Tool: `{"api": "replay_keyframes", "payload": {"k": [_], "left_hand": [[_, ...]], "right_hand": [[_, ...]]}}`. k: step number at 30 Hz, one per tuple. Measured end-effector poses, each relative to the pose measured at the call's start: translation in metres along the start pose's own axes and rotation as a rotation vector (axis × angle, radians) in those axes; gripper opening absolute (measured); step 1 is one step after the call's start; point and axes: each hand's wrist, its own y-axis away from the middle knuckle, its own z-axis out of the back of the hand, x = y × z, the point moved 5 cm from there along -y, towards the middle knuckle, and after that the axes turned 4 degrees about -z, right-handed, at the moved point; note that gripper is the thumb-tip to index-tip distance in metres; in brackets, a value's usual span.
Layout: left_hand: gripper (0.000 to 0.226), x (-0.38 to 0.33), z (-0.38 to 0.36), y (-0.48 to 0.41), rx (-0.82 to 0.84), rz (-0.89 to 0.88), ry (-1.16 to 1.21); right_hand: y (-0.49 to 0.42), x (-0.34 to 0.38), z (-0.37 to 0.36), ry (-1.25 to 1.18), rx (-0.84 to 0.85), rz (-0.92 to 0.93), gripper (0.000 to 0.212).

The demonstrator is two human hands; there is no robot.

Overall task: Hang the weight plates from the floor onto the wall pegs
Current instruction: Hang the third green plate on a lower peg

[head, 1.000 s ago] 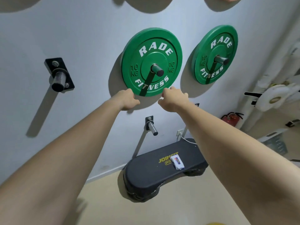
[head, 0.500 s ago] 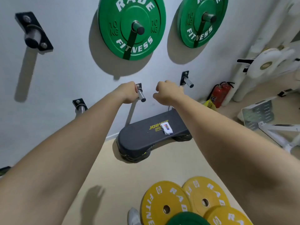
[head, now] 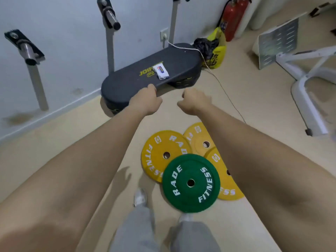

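Left hand (head: pixel 145 100) and right hand (head: pixel 192 101) are both reaching forward with fingers curled under, holding nothing. The left one is overlapping the near edge of the black step platform (head: pixel 127 84) in view; whether it is touching, cannot tell.

Change: a second ago both hands were sitting at the lower rim of a green plate already hung on a wall peg. Now they are coming away empty and the view is dropping from the wall to the floor. Judging from that, one hang is finished and the person is going for the next plate.

The task's things are lying below the forearms. The green plate (head: pixel 190 182) is lying flat on the floor (head: pixel 72 135), close to the person's socked foot (head: pixel 140 198), resting on top of three overlapping yellow plates (head: pixel 161 150), well off the wall edge of the floor. The green one is likely next, being on top.

Two bare pegs are showing on the wall, the left peg (head: pixel 29 51) and the middle peg (head: pixel 111 17), both free for plates.

Further out, a white packet (head: pixel 161 71) is lying on the platform, a cable (head: pixel 223 90) is trailing across the floor, and a yellow bag (head: pixel 217 51) and a fire extinguisher (head: pixel 232 17) are standing by the wall.
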Motion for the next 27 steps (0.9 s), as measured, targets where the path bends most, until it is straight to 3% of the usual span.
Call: {"api": "replay_keyframes", "payload": {"k": [7,15,21,27], "left_hand": [[0.045,-0.002,-0.165,-0.040,0.165,-0.099,-0.005],[0.058,0.036,-0.377,-0.057,0.306,0.010,0.290],[0.072,0.044,-0.536,-0.068,0.374,-0.158,0.263],[0.074,0.062,-0.627,-0.088,0.371,-0.206,0.143]], "right_hand": [[-0.018,-0.111,-0.161,-0.104,0.108,-0.258,0.045],[-0.026,-0.211,-0.345,-0.215,0.139,-0.495,0.048],[-0.048,-0.293,-0.467,-0.258,0.117,-0.601,0.062],[-0.074,-0.355,-0.539,-0.266,0.099,-0.612,0.068]]}}
